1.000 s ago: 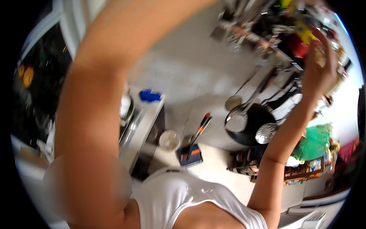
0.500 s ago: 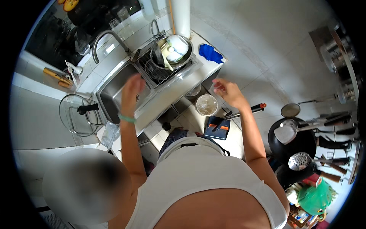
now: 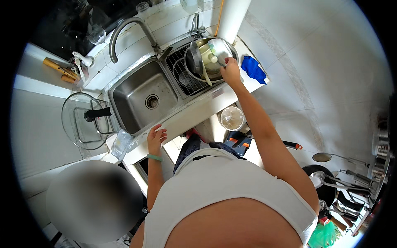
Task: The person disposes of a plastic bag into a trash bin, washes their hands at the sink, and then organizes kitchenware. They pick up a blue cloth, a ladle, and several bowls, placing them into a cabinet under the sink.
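My right hand (image 3: pixel 230 72) reaches to the large metal basin (image 3: pixel 237 53) on the drying rack, its fingers closed on the edge of a white bowl (image 3: pixel 220 50). The bowl looks tilted among the dishes, and its far side is partly hidden. A dark metal pan or pot (image 3: pixel 193 59) and a pale handle (image 3: pixel 206 77) also lie in the basin. My left hand (image 3: pixel 156 137) hovers by the counter's front edge, below the sink (image 3: pixel 138 97). Its fingers are apart and lightly bent, holding nothing.
A curved faucet (image 3: pixel 132 20) rises behind the sink. A glass lid (image 3: pixel 76 128) stands in a holder at left, beside a clear plastic bag (image 3: pixel 121 144). A blue cloth (image 3: pixel 253 69) lies right of the basin. Below is a lined bin (image 3: pixel 232 118); utensils (image 3: pixel 331 177) hang at right.
My right hand has moved up to the basin and taken hold of the white bowl, which now tilts. My left hand has dropped from over the sink to the counter's front edge.
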The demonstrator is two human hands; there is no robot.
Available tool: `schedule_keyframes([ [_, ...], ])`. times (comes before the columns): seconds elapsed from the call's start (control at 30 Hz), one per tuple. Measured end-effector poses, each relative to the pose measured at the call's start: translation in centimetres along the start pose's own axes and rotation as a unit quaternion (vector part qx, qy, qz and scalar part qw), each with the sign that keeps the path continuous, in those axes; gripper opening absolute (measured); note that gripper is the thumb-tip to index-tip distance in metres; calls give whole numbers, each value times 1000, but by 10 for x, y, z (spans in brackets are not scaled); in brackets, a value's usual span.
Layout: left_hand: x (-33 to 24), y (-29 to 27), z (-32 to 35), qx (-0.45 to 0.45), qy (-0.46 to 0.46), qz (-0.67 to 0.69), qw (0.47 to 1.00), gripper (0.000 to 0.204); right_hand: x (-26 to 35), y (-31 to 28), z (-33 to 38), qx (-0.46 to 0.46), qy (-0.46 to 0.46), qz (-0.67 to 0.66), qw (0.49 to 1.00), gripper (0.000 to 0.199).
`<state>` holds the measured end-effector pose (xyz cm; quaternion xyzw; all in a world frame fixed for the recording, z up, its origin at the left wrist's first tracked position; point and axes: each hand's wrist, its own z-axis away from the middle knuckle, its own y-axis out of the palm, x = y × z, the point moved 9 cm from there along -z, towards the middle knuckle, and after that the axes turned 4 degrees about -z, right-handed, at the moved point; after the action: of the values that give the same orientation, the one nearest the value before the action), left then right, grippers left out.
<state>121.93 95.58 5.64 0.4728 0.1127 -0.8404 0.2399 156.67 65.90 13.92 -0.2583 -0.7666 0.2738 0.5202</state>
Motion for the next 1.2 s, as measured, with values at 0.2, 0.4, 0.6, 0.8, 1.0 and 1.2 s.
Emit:
schedule_keyframes([
  [0.2,-39,54,-67,69,85,-92,990,27,8,24,0,127,137,129,974,29],
  [0.4,-137,147,-111,23,273,-276,921,26,-5,70,25,246,72,18,967,28],
  [0.6,-221,267,-92,-20,452,-499,739,20,-12,33,2,74,97,-13,992,21],
  [0.8,-183,277,-118,1,267,-662,701,34,22,14,-44,111,73,95,987,24],
  [1.0,-147,266,-128,-26,276,-647,711,45,35,73,-54,301,-54,294,906,16],
  [1.2,-66,269,-138,126,-45,-460,878,63,33,86,-62,330,-42,291,897,17],
])
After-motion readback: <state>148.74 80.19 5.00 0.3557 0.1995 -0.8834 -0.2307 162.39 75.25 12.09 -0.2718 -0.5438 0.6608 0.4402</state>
